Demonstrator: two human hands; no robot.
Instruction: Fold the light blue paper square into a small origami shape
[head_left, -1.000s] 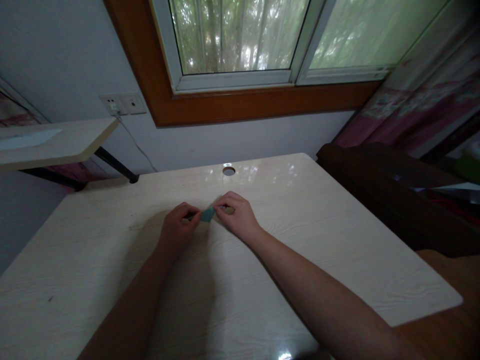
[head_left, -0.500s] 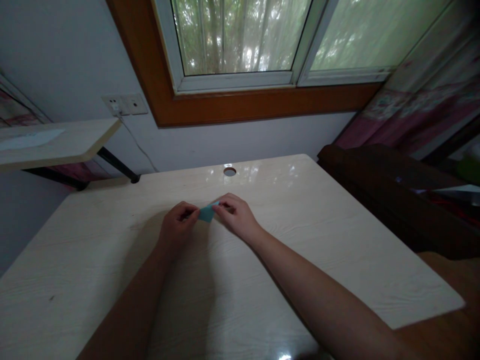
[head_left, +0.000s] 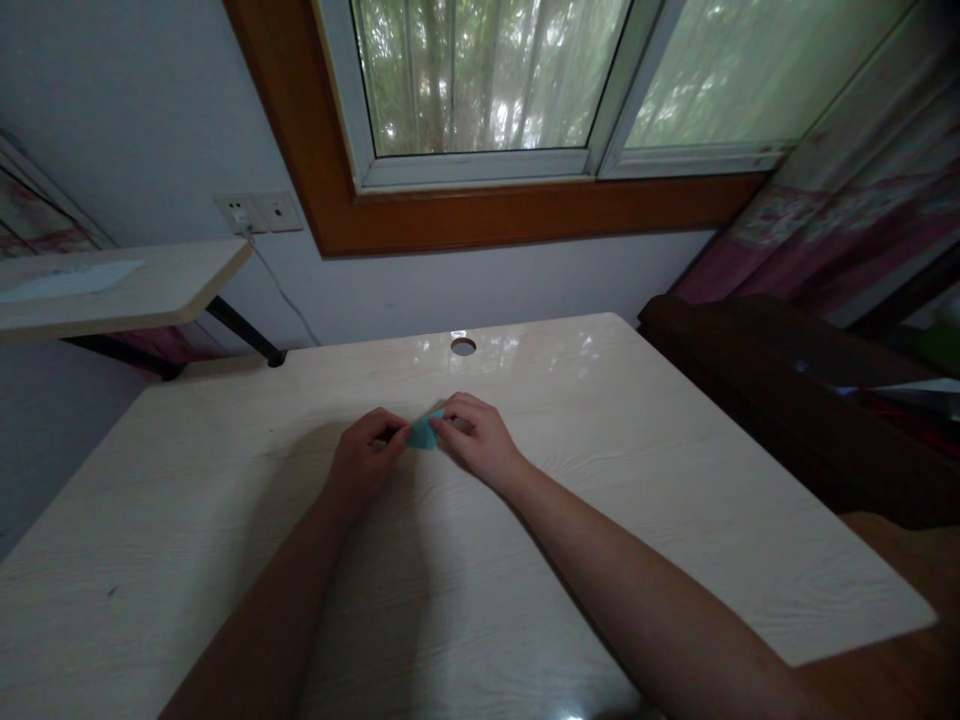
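A small piece of folded teal paper (head_left: pixel 423 434) is pinched between my two hands, over the far middle part of the pale wood-grain table (head_left: pixel 525 560). My left hand (head_left: pixel 369 446) is closed on its left end, thumb and fingertips together. On the other side, my right hand (head_left: pixel 477 432) grips the right end in a pinch. Fingers cover both ends of the paper, so only its middle shows, narrowing toward the bottom. The exact folds are too small to make out.
Past my hands, a round cable hole (head_left: pixel 463 346) pierces the table near its back edge. A raised shelf (head_left: pixel 150 290) on black legs stands at the left. Behind are a wall socket (head_left: pixel 259 213) with a plugged cord and a window. Dark wooden furniture (head_left: pixel 750 400) borders the right side.
Both hands hold the paper as before. The visible part of the paper looks narrower and turned a little, with the hands slightly closer together. The whole view has shifted slightly.
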